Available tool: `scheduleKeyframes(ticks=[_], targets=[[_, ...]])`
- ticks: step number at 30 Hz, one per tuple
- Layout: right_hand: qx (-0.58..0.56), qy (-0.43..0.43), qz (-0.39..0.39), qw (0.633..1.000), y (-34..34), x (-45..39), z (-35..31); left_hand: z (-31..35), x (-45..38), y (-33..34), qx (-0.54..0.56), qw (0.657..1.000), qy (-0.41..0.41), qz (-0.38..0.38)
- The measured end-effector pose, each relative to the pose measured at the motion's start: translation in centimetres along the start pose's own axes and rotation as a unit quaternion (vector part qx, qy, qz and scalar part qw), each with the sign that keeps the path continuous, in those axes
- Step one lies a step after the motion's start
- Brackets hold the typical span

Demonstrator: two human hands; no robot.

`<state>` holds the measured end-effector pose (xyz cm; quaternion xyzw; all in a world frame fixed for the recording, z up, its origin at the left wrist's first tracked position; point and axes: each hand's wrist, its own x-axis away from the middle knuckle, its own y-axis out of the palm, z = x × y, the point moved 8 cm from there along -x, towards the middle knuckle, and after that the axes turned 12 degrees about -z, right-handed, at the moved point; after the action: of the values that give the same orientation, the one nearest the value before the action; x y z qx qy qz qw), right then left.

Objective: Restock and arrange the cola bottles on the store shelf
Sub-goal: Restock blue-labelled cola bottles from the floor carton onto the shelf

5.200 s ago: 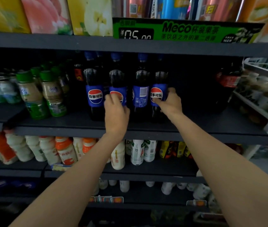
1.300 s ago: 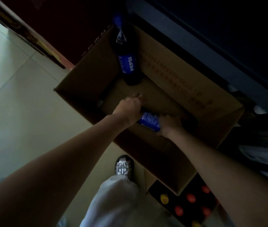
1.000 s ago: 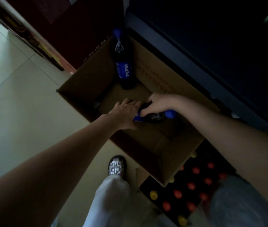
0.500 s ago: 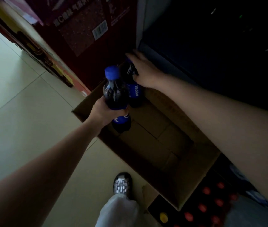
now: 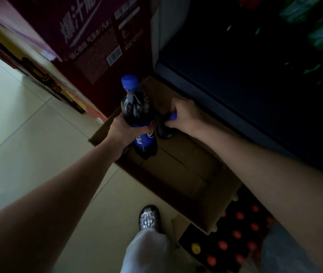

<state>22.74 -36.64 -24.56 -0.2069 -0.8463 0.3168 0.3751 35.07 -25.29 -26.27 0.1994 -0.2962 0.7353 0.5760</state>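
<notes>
Over cardboard box (image 5: 186, 174), blue-capped dark cola bottle (image 5: 137, 115).

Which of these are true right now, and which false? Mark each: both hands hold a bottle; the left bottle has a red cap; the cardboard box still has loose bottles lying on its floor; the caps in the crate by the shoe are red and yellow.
1. Each hand holds a cola bottle. True: the left hand grips one bottle around its body, the right hand grips a second bottle from above.
2. The left bottle's cap is red. False: it is blue.
3. Loose bottles lie on the cardboard box floor. False: the visible floor is bare.
4. The crate by the shoe shows red and yellow caps. True.
</notes>
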Motion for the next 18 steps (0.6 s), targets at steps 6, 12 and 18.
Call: scheduleKeyframes(ticks=[6, 12, 18], targets=[[0.037, -0.05, -0.006, 0.998, -10.8, 16.7, -3.9, 8.3, 9.8, 4.8, -0.09, 0.994, 0.011, -0.058], [0.132, -0.093, 0.032, 0.986, -17.9, 40.7, -6.7, 18.0, 27.6, 15.6, -0.204, 0.956, 0.086, -0.195], [0.149, -0.06, 0.159, 0.974, -29.3, 69.8, -8.7, 26.6, 48.4, 28.6, -0.159, 0.925, 0.168, -0.302]])
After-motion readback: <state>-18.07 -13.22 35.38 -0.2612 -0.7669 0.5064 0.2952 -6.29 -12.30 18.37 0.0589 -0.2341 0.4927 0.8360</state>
